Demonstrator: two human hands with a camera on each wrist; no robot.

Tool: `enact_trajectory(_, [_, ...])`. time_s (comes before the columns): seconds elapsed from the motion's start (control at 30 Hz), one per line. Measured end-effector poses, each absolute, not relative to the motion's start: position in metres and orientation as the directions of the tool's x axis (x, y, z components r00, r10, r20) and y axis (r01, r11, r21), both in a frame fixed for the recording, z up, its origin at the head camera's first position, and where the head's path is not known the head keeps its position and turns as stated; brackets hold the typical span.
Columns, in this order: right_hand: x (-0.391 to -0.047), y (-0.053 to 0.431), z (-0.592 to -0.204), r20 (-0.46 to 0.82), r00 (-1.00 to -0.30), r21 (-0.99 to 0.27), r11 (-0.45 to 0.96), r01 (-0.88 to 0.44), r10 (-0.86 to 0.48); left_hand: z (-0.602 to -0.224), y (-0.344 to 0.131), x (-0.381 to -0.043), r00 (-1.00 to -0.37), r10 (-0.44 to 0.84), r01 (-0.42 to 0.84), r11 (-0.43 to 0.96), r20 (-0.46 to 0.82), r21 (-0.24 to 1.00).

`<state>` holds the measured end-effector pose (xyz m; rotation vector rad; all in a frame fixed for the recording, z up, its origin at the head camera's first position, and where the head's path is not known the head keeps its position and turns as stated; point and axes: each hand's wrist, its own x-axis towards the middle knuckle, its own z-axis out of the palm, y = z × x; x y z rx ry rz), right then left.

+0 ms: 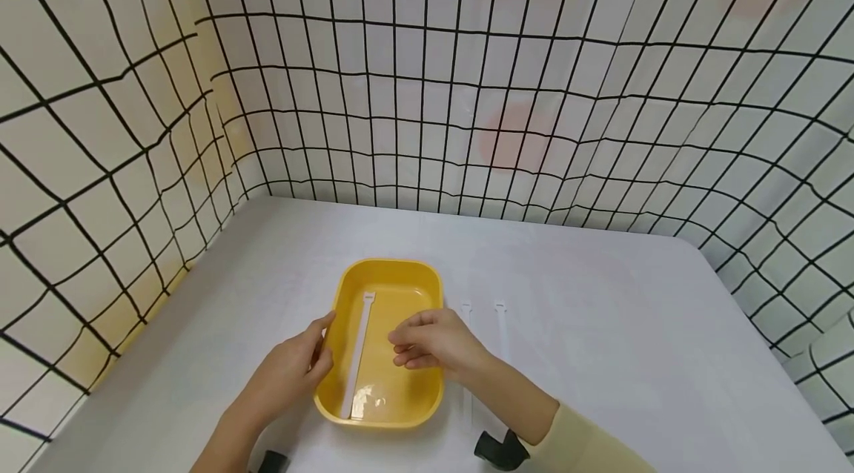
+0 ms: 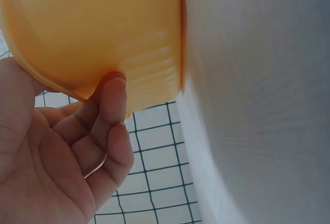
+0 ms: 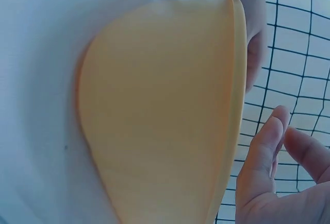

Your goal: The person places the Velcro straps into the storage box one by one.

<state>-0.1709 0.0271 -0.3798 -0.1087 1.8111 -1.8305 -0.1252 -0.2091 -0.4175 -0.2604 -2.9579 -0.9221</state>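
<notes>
The left hand [image 1: 283, 369] steadies the yellow tray [image 1: 323, 405] at its left edge, its fingers bent and clamped on the rim and side wall. That grip should stay firm but light, so that the tray neither tips nor slides on the white counter [image 1: 614, 339].

The right hand [image 1: 427, 343] hangs over the right half of the tray, thumb and fingertips close together, with nothing visible between them. One white cable tie [image 1: 358, 358] lies in the tray along its left side, head end farthest from the person. Two more, the nearer tie [image 1: 466, 307] and the outer tie [image 1: 502, 325], lie on the counter to the right of the tray, partly hidden by the right arm.

For a neat layout, each loose tie is best pinched near its middle, lifted level above the rim and lowered parallel to the first. Thin, flat straps probably lie tight to the surface, so a fingernail may help; the sleeve [image 1: 587, 443] could brush them aside.
</notes>
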Motion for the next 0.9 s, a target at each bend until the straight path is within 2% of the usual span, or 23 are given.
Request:
enact_trajectory(0.47, [-0.163,0.056,-0.386,-0.291,-0.869,-0.951,0.020,0.309,-0.400,-0.419,-0.212,-0.125,-0.977,0.173,0.214,0.799,0.126,0.562])
enact_trajectory(0.9, [-0.164,0.083,-0.386,-0.279,-0.890,-0.956,0.018,0.292,-0.361,-0.420,-0.211,-0.126,-0.982,0.164,0.188,0.798,0.094,0.573])
